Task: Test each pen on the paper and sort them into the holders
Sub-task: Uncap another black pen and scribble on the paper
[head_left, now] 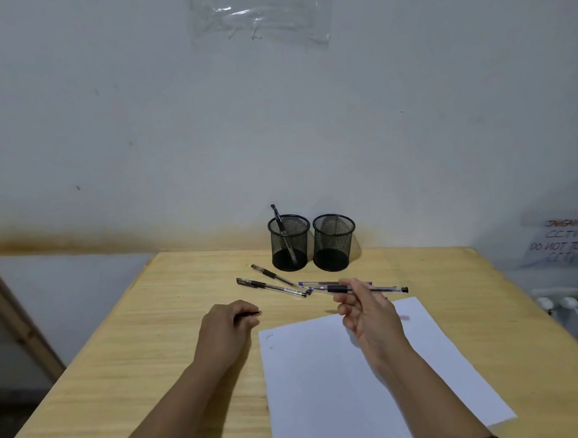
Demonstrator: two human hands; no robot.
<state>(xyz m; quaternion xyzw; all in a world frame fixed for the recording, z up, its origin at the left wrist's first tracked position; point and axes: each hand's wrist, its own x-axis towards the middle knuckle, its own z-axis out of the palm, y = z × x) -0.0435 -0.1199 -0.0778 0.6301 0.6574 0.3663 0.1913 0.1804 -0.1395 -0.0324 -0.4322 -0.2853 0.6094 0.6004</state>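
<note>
The right hand [364, 310] is pinching a clear-barrelled gel pen [380, 289] between thumb and fingertips, holding it level and raised above the far edge of the white paper [354, 381]. The pen's dark end is pointing right and its black grip is sitting at the fingers.

The left hand [227, 324] is resting on the wooden table [137, 341], just left of the paper's far left corner. It is curled closed around a small dark object, probably a pen cap [252, 314], of which only a tip is showing past the fingers.

The paper is lying at a slant on the near right part of the table, with a few faint pen marks [269, 337] sitting near its far left corner.

Beyond the hands, loose pens are lying flat on the table. Two black-grip pens [270, 282] are slanting side by side to the left, and purple-accented pens [320, 284] are lying just behind the held pen, partly hidden by the right hand, so their count is unclear.

Two black mesh holders are standing side by side at the far edge against the wall. The left holder [289, 243] is holding one black pen [279, 224], which is leaning to the left. The right holder [334, 243] is showing nothing inside.
</note>
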